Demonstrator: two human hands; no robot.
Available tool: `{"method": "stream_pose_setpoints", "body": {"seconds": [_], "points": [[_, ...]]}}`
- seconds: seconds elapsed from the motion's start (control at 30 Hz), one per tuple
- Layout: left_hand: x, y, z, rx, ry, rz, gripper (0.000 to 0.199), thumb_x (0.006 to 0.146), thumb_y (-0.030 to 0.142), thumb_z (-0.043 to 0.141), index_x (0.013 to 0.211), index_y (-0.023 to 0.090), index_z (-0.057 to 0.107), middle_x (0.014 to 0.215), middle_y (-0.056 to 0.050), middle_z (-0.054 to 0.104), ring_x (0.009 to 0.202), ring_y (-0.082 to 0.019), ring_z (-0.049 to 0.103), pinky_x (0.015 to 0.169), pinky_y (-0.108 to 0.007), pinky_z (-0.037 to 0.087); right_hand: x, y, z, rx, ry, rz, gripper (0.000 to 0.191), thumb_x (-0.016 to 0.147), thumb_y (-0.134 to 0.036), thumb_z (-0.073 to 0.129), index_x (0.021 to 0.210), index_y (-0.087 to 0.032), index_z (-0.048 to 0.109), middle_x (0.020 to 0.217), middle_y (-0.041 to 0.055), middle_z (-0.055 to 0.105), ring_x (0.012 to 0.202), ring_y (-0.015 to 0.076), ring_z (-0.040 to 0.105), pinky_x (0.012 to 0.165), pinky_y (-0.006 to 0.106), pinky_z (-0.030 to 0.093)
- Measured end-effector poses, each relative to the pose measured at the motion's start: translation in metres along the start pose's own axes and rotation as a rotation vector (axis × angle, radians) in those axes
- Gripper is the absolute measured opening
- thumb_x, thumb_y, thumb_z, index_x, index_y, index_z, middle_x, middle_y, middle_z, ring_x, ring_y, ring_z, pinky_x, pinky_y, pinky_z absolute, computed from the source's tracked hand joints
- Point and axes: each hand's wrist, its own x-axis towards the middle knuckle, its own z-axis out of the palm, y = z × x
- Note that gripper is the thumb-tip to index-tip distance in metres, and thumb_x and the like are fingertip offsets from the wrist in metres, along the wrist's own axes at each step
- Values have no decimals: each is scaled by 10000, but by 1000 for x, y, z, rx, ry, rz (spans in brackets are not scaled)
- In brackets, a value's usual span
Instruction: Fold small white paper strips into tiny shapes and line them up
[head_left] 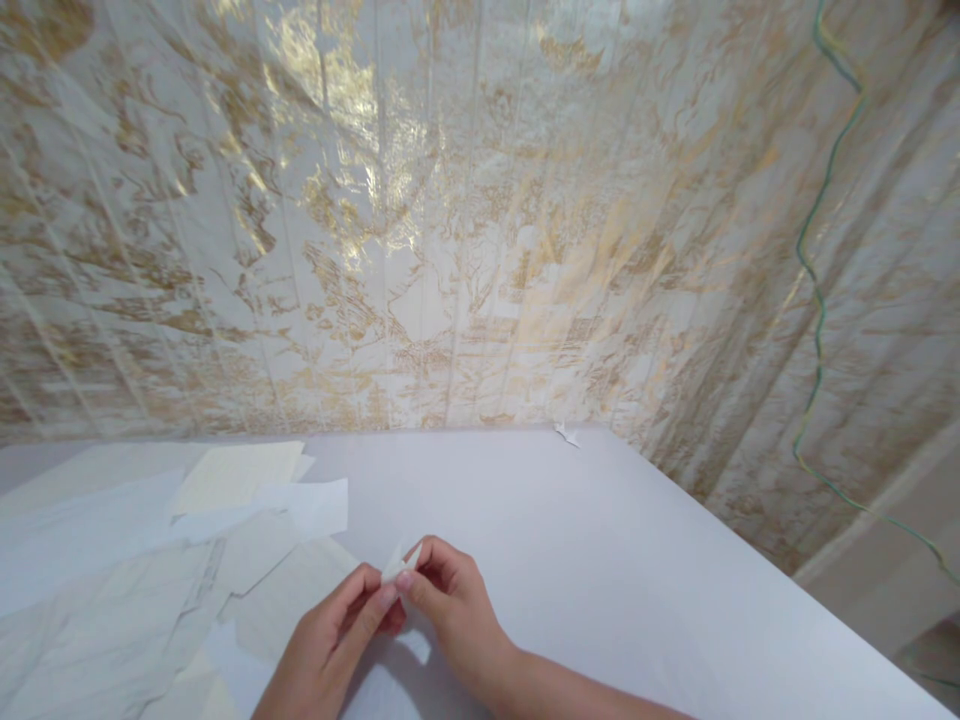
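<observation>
Head view: we are looking down at the tabletop [637,600], where, at the far left, pale sheets of paper [90,600] are lying spread and overlapping. Toward the back of that spread, a cream sheet [236,470] is resting on top, and just to its right a white strip [322,508] is poking out over the bare surface. Farther right, near the front, our left hand [322,640] is pinching a small folded piece of paper [391,570] between thumb and forefinger, the grip narrow. This piece is sitting between our two hands, above the tabletop. Our right hand [459,605] is gripping the same piece from the other side, its thumb pressing close beside the left thumb; the lower fingers are partly hiding behind. Right of the hands, a small white paper scrap [567,436] is lying at the back edge, near the gold-patterned wall covering [450,250]. At the far right, a green and yellow cord [819,330] is hanging in bends down in front of the covering.
</observation>
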Motion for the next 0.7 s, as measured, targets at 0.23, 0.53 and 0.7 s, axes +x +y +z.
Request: {"method": "stream_pose_setpoints", "body": {"seconds": [0.23,0.53,0.7], "points": [[2,-11,-1,89,-50,-22,375,925,549,468,746,243,591,715,28,635,722,-186,600,695,-255,444,1,-1,1,34,113,28,481,661,-565,825,647,-181,536,559,-44,523,529,101,449,582,250,356],[1,-15,3,14,-134,-61,322,890,489,512,694,237,550,681,23,642,705,-195,609,696,-278,449,2,-5,-3,-9,143,74,438,625,-537,846,692,-185,594,580,-49,500,532,106,411,564,257,323],[1,-12,2,16,-72,-76,263,848,435,553,669,244,538,605,52,599,637,-181,582,644,-262,424,3,-6,-8,-74,167,-8,396,645,-496,835,651,-181,594,586,-42,494,572,111,394,591,261,307]]}}
